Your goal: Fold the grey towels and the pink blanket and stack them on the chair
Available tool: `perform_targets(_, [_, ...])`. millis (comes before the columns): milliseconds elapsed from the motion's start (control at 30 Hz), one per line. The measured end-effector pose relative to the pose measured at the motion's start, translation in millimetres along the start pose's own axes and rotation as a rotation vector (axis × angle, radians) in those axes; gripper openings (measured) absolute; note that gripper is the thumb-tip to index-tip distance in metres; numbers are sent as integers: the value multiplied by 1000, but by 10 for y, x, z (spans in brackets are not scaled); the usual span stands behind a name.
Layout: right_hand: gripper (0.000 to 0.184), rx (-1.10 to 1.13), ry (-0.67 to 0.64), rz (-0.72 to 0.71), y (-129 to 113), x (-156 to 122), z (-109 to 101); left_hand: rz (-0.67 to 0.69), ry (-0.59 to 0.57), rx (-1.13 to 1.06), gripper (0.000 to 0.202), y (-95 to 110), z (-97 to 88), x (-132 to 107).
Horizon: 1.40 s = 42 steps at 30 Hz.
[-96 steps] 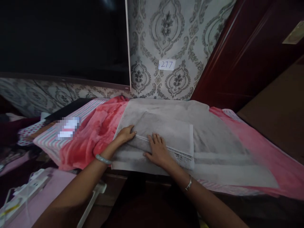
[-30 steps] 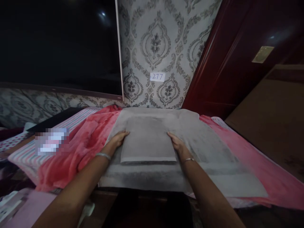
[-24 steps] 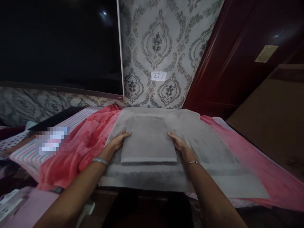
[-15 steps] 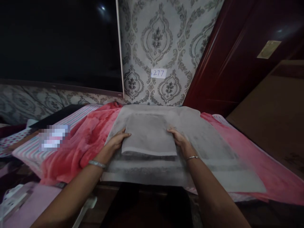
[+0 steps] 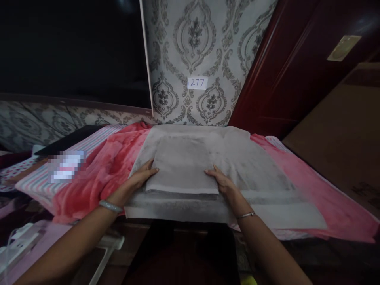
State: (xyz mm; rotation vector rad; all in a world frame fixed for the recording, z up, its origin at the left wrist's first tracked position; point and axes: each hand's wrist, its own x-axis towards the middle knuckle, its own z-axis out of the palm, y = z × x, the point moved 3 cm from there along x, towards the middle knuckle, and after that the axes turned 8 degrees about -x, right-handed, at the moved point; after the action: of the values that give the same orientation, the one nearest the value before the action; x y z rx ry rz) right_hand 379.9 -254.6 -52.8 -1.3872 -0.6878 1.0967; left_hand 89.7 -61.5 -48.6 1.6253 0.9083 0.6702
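Left grip [image 5: 142, 176] and right grip [image 5: 223, 182]: clasping opposite sides of folded towel [image 5: 182, 162], thumbs on top. Towel: on grey cloth [image 5: 252, 170], pale-banded edge at near side; long axis unclear through foreshortening. Cloth: broad free area right of towel, narrow strip in front. Blanket [image 5: 101, 170]: beyond cloth's left edge.

From my end it's grey on grey mid-frame: the folded cloth [image 5: 184, 166] and the bigger cloth [image 5: 255, 174], both with paler bands. Left, I'm seeing a coral-red blanket [image 5: 86, 194] and a white sheet [image 5: 37, 184] with pink and blue-grey stripes. Top centre, pale grey wallpaper [image 5: 194, 35] with darker damask medallions; upper right, a dark red panel [image 5: 285, 75].
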Motion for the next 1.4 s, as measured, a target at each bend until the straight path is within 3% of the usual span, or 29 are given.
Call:
perform_targets(100, [87,-128,-2,-18,18,26,-42,9,-36,85,76,51,-106,57])
perform_targets(200, [83,-465,126,-151,-6,36,-138,1,39,472,64,192,-196,103])
perform_targets(267, [77,-784,262,-315,-108,14,-146,92,89,708,55,368,-134,156])
perform_targets(333, [69,-1055,321,-476,-253,-16,-40,289,12,769,51,581,94,258])
perform_targets(433, [60,-1310,185,-609,-415,-21,271,528,-289,625,55,861,639,523])
perform_targets(567, [59,-1506,-135,-605,-338,21,615,540,-565,588,61,998,1332,983])
perform_targets(633, [60,-1530,-231,-567,-230,35,665,501,-609,734,59,926,1554,1144])
perform_targets(700, [61,-1515,-248,-536,-155,38,656,488,-604,886,58,801,1667,1225])
perform_targets(833, [62,-1485,-250,-504,-121,25,625,545,-607,999,61,622,1678,1298])
perform_targets(967, [63,-1452,-269,-486,-141,41,627,628,-625,1007,66,672,1640,1527])
perform_targets(1133, [65,-1407,-298,-486,-98,2,616,587,-582,947,67,678,1663,1833])
perform_targets(1300, [64,-1348,-480,-541,-20,-292,526,601,-550,855,66,570,1649,1861])
perform_targets(1400, [55,-1254,-537,-620,-177,-321,394,536,-566,735,60,619,1605,1911])
